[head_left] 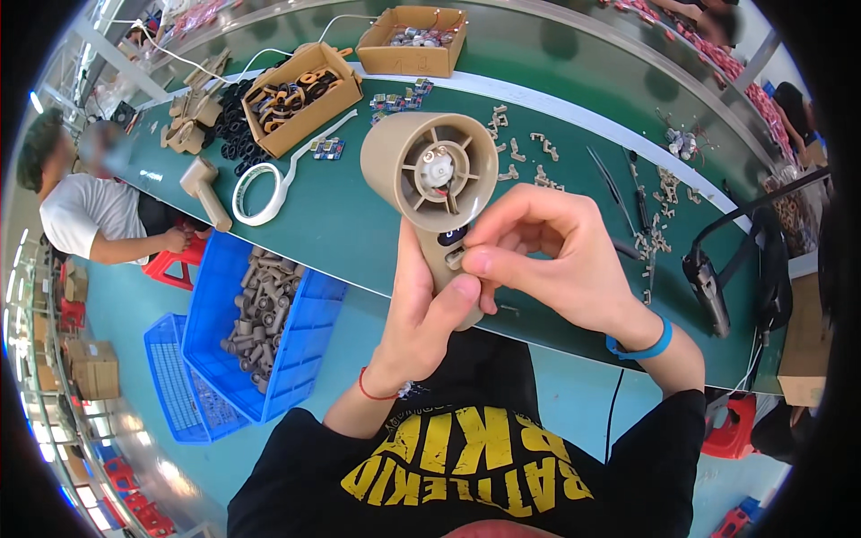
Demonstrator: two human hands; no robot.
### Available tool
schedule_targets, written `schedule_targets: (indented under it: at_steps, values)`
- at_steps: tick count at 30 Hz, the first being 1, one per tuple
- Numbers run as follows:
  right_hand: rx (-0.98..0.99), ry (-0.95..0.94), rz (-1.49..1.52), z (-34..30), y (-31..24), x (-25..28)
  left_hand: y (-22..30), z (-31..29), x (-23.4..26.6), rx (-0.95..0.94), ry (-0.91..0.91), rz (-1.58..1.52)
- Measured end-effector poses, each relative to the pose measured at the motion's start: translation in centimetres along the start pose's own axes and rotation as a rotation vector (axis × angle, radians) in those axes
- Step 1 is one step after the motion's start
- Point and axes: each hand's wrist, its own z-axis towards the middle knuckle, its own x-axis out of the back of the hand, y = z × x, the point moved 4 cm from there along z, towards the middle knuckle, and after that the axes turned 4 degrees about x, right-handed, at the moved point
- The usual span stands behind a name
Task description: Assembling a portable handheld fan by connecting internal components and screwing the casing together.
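Note:
A beige handheld fan body (381, 170) is held up over the table's near edge, its round barrel facing me with a white motor (437, 169) in the spoked centre. My left hand (421, 300) wraps round its handle from below. With thumb and fingertips, my right hand (547, 255) pinches a small beige piece (456, 258) against the handle, just under a dark oval panel (451, 236). Part of the handle is hidden behind my fingers. Similar small beige clips (543, 175) lie scattered on the green table beyond my right hand.
On the table are a carton of ring parts (300, 99), a carton of motors (413, 45), circuit boards (328, 149), a tape roll (258, 194), another fan body (206, 190), tweezers (610, 179) and a black-handled tool (708, 287). A blue bin (309, 332) of beige parts stands lower left. A person (99, 206) sits at left.

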Motion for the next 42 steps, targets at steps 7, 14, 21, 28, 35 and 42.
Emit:
schedule_targets:
  at_steps: [7, 14, 21, 28, 35, 42]
  values:
    - [0.004, -0.017, -0.024, -0.5, 0.1, -0.2, -0.1, -0.3, 0.1, 0.021, 0.012, 0.008]
    - [-0.013, -0.009, -0.035, -0.6, 0.4, -0.5, 0.5, -0.4, 0.0, -0.036, 0.067, 0.08]
    - [0.034, 0.004, -0.105, -0.7, 0.2, -0.7, 0.5, -0.4, 0.0, -0.072, 0.062, 0.115]
    - [0.823, 0.081, -0.848, -1.4, -1.2, -1.4, 1.0, -0.6, 0.0, -0.12, 0.107, 0.183]
    - [0.905, 0.146, -1.034, -1.7, -1.0, -1.5, 1.8, -0.6, -0.9, -0.037, 0.08, 0.15]
    - [0.886, 0.094, -1.019, -1.7, -1.5, -1.4, 1.4, -0.6, -0.5, -0.044, 0.073, 0.158]
